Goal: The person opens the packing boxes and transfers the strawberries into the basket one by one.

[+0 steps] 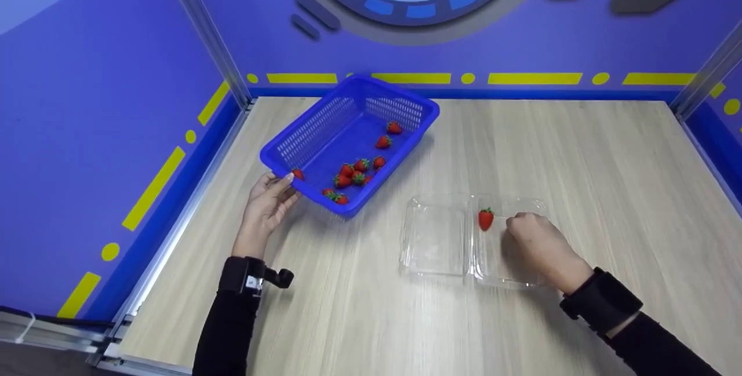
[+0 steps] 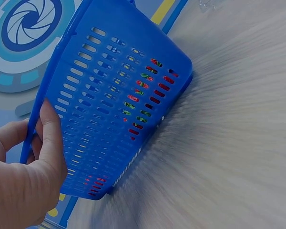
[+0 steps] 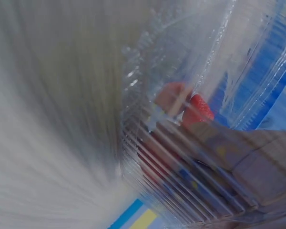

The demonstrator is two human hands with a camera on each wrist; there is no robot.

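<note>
My left hand [image 1: 268, 208] grips the near left rim of a blue plastic basket [image 1: 316, 127], thumb over the rim and fingers along the outer wall. Several strawberries [image 1: 344, 181] lie in the basket, mostly along its right side. My right hand [image 1: 542, 245] is down in the right half of an open clear plastic clamshell box [image 1: 436, 237], fingers curled. Through the box wall in the right wrist view, a dark red strawberry [image 3: 155, 164] shows at the fingers, partly hidden. Another strawberry [image 1: 486, 219] sits in that half, just left of the hand.
The wooden table [image 1: 614, 161] carries the basket at back left and the box at centre right. Blue panels [image 1: 174, 75] with yellow dashes stand along the left, back and right sides. A metal frame edge [image 1: 174, 237] runs beside the table on the left.
</note>
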